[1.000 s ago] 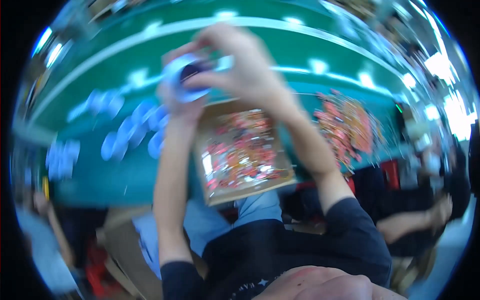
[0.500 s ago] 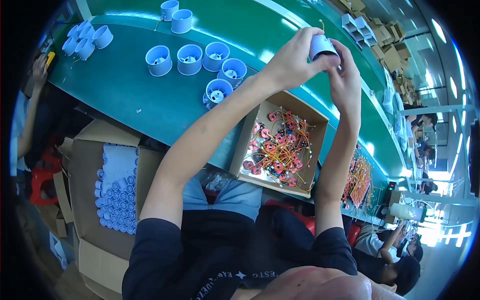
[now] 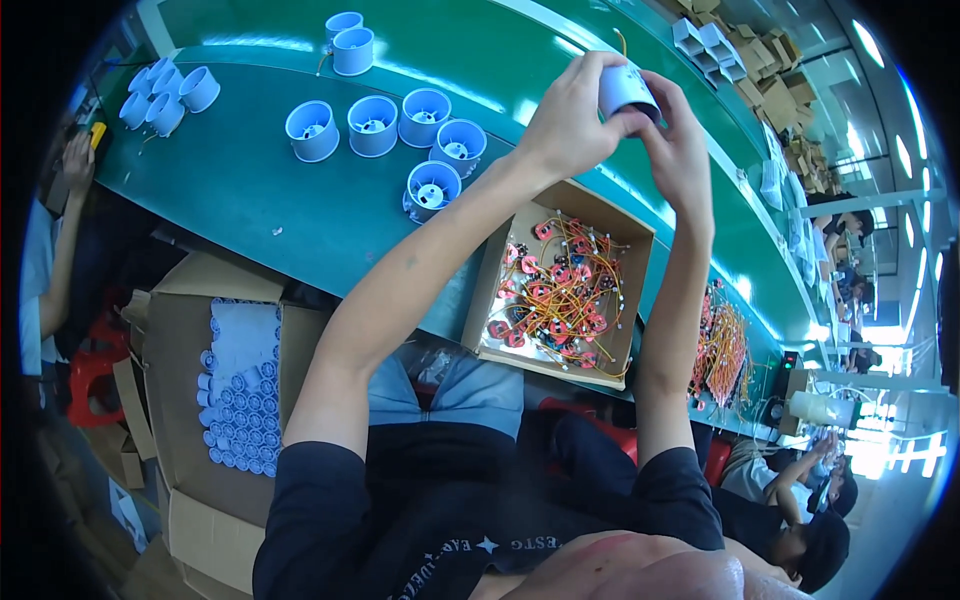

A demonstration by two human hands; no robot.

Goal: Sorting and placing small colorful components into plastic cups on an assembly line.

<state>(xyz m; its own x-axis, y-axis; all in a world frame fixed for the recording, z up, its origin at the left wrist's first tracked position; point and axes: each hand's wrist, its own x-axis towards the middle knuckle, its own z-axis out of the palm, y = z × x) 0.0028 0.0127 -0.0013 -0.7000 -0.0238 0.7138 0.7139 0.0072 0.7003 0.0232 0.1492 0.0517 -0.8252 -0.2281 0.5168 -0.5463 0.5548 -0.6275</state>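
Note:
Both my hands are raised over the green belt (image 3: 260, 190) and together hold one pale blue plastic cylinder (image 3: 626, 92). My left hand (image 3: 572, 115) grips it from the left, fingers wrapped over its top. My right hand (image 3: 683, 142) pinches its right side. Below my hands lies an open cardboard tray (image 3: 490, 290) filled with several small red parts on yellow wires (image 3: 556, 296). Several more blue cylinders (image 3: 432, 188) stand upright on the belt to the left.
A cardboard box (image 3: 180, 330) at lower left holds several packed blue cylinders (image 3: 238, 410). Another heap of wired red parts (image 3: 724, 350) lies right of the tray. A person's arm (image 3: 62, 220) is at the far left; other people sit at the lower right (image 3: 800, 500).
The view swung and steadied from a blurred look. My hands stayed together on the blue cylinder, now held a little higher and further right over the tray.

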